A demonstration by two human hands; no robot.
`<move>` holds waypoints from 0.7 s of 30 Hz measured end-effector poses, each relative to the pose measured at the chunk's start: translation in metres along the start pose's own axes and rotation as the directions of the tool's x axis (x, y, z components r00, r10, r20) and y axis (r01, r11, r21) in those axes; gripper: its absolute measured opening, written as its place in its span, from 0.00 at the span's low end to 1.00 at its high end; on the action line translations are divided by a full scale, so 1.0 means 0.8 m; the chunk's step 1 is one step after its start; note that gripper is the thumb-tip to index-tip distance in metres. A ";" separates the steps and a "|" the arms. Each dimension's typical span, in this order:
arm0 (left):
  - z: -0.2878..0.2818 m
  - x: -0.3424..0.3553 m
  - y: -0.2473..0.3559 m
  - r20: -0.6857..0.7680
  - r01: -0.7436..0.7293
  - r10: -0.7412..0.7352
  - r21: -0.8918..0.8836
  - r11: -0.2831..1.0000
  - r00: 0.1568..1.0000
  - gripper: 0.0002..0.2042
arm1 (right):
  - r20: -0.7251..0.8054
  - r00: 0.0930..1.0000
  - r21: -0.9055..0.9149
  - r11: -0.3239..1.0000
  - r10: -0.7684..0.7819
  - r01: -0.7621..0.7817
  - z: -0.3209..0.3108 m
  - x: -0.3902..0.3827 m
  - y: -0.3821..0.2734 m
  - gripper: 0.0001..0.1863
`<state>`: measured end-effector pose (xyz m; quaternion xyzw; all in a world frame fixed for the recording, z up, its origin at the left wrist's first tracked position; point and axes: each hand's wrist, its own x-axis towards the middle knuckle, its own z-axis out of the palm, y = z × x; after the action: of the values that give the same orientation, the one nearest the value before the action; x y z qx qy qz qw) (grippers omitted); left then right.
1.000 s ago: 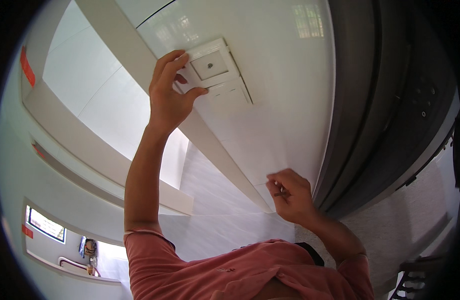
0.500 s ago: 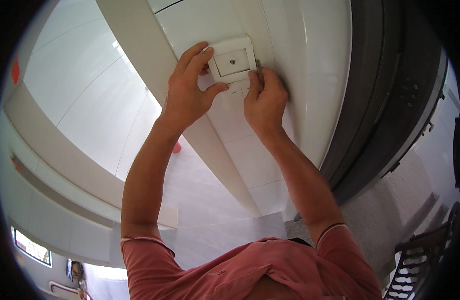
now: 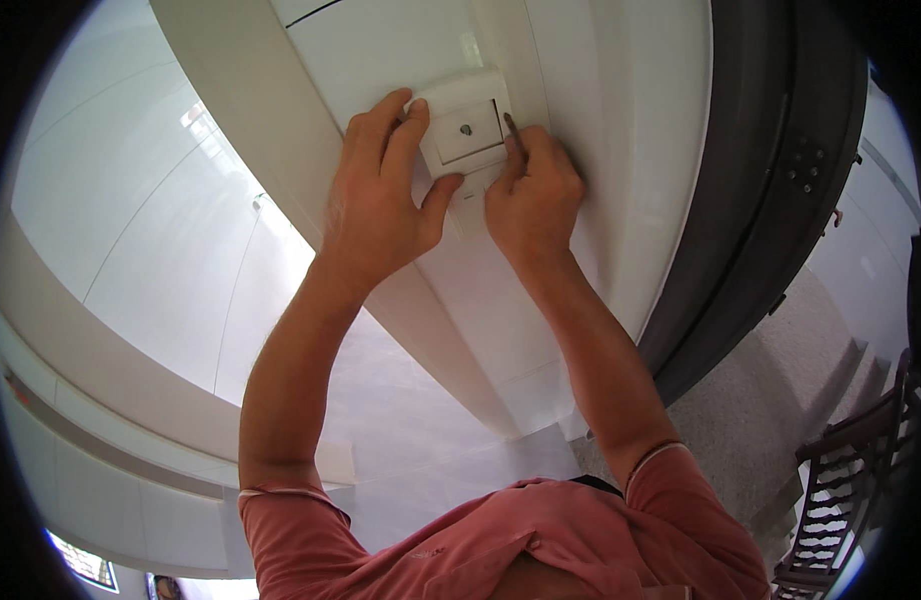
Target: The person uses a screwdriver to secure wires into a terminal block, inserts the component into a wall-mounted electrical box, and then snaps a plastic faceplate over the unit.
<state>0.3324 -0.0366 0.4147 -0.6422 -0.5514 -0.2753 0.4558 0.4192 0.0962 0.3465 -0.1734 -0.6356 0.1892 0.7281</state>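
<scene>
A white square wall plate (image 3: 465, 160) sits against the pale tiled wall, with a dark round spot in the middle of its recessed centre. My left hand (image 3: 375, 195) grips the plate by its edges, fingers at the left side and thumb at the lower edge. Beside the plate's right edge, my right hand (image 3: 535, 195) is closed around a thin dark metal tool (image 3: 512, 128). The tool's tip points up along the frame. Its other end is hidden in my fist, so its exact kind does not show.
To the right of the wall stands a dark door frame (image 3: 770, 150). A dark wooden railing with turned spindles (image 3: 830, 500) is at the lower right. On the left lies a glossy white tiled surface (image 3: 150, 200) behind a pale ledge.
The tool in my right hand now shows more, rising beside the plate's right edge. My right hand has drawn slightly away from that edge. My left hand stays on the plate.
</scene>
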 end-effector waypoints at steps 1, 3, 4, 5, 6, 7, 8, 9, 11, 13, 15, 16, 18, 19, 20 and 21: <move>-0.002 0.000 -0.001 -0.008 -0.003 0.003 -0.004 1.000 1.000 0.36 | 0.053 0.998 -0.035 0.999 0.015 -0.013 -0.002 0.001 -0.004 0.04; -0.006 0.000 -0.003 0.002 0.033 -0.033 -0.038 0.999 0.999 0.36 | 0.057 0.998 -0.012 1.000 0.017 -0.016 -0.004 0.006 -0.011 0.04; -0.006 -0.004 -0.002 -0.012 0.030 -0.031 -0.043 0.999 0.999 0.36 | 0.065 0.997 0.016 0.999 0.033 -0.035 -0.005 0.008 -0.015 0.04; -0.005 -0.009 0.001 -0.035 0.038 -0.039 -0.038 0.999 0.999 0.36 | 0.061 0.998 0.014 1.000 0.012 -0.013 -0.003 0.009 -0.017 0.04; -0.005 -0.010 0.002 -0.057 0.045 -0.047 -0.035 0.998 0.997 0.35 | 0.041 0.999 0.001 1.000 -0.008 0.008 -0.001 0.009 -0.017 0.03; -0.006 -0.009 0.001 -0.078 0.042 -0.045 -0.037 0.998 0.996 0.35 | 0.021 0.999 -0.012 1.000 -0.029 0.029 0.002 0.012 -0.018 0.03; -0.008 -0.010 0.003 -0.059 0.061 -0.064 -0.044 0.997 0.996 0.35 | 0.024 0.999 -0.023 0.999 -0.038 0.038 0.004 0.012 -0.018 0.03; -0.007 -0.010 0.004 -0.040 0.080 -0.082 -0.050 0.996 0.996 0.35 | 0.015 1.000 -0.042 0.999 -0.027 0.028 0.006 0.012 -0.017 0.01; -0.005 -0.011 0.003 -0.040 0.072 -0.075 -0.069 0.995 0.996 0.35 | 0.007 1.000 -0.066 0.997 -0.029 0.029 0.005 0.014 -0.024 0.01; -0.008 -0.009 -0.001 -0.043 0.060 -0.064 -0.079 0.995 0.997 0.35 | 0.089 0.991 -0.063 0.993 0.103 -0.098 -0.001 0.017 -0.036 0.03; -0.008 -0.009 -0.001 -0.026 0.045 -0.047 -0.083 0.996 0.999 0.36 | 0.075 0.994 -0.094 0.993 0.081 -0.074 -0.003 0.018 -0.033 0.03; -0.007 -0.007 0.000 -0.035 0.047 -0.050 -0.092 0.995 0.998 0.36 | 0.063 0.996 -0.114 0.992 0.064 -0.056 -0.004 0.020 -0.033 0.04; -0.006 -0.009 0.001 0.007 0.023 -0.022 -0.043 0.999 1.000 0.36 | 0.097 0.990 -0.132 0.987 0.103 -0.090 -0.005 0.021 -0.036 0.04; -0.005 -0.013 -0.001 0.007 0.032 -0.031 -0.049 0.998 0.999 0.36 | 0.123 0.982 -0.142 0.982 0.141 -0.123 -0.006 0.021 -0.038 0.04; -0.005 -0.014 -0.003 -0.029 0.028 -0.029 -0.043 0.999 0.999 0.36 | 0.125 0.983 -0.147 0.982 0.137 -0.118 -0.008 0.023 -0.040 0.04; -0.006 -0.017 -0.003 -0.065 0.024 -0.027 -0.037 0.999 0.998 0.36 | 0.083 0.991 -0.150 0.985 0.102 -0.088 -0.009 0.024 -0.042 0.04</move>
<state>0.3273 -0.0471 0.4060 -0.6340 -0.5392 -0.3119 0.4583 0.4309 0.0763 0.3783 -0.2475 -0.6711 0.1844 0.6740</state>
